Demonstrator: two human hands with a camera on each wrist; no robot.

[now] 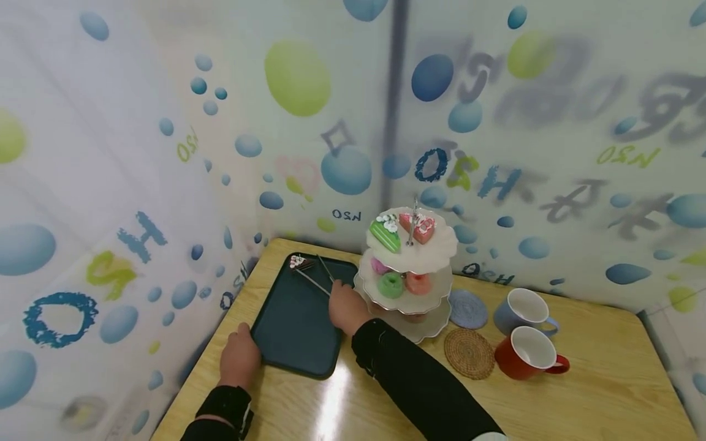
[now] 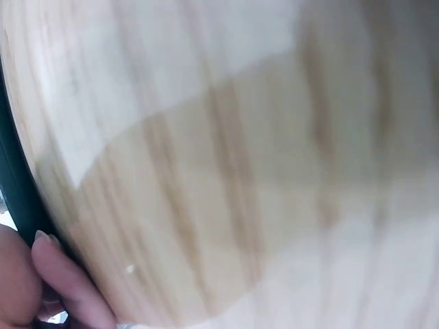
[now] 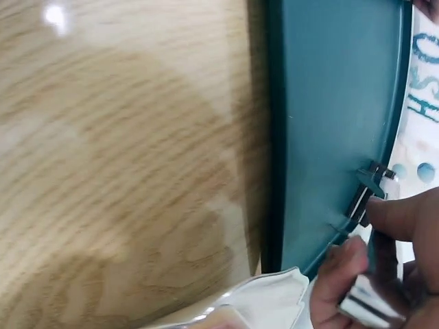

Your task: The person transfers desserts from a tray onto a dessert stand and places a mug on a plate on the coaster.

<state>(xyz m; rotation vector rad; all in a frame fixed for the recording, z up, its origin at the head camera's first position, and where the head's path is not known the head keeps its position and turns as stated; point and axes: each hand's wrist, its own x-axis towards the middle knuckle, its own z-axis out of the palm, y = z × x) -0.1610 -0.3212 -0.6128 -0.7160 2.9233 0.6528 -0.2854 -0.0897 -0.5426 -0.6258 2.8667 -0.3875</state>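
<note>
My right hand point(image 1: 347, 308) grips metal tongs point(image 1: 313, 281) above the right side of a dark green tray point(image 1: 300, 327). The spread arms of the tongs reach the far left corner of the tray, where a chocolate cake slice point(image 1: 299, 263) with white and red topping lies at their tips. In the right wrist view, the dark slice point(image 3: 362, 204) shows beside the tongs' ends, partly behind the thumb. My left hand point(image 1: 239, 356) holds the tray by its near left edge; its fingertips point(image 2: 51, 250) are right at the rim in the left wrist view.
A three-tier stand point(image 1: 441, 254) close right of the tray bears a green cake slice point(image 1: 386, 236), a red one point(image 1: 420, 228) and several doughnuts. Further right are a blue coaster point(image 1: 467, 308), a woven coaster point(image 1: 469, 353), a blue mug point(image 1: 510, 318) and a red mug point(image 1: 515, 360). Patterned curtains border the table.
</note>
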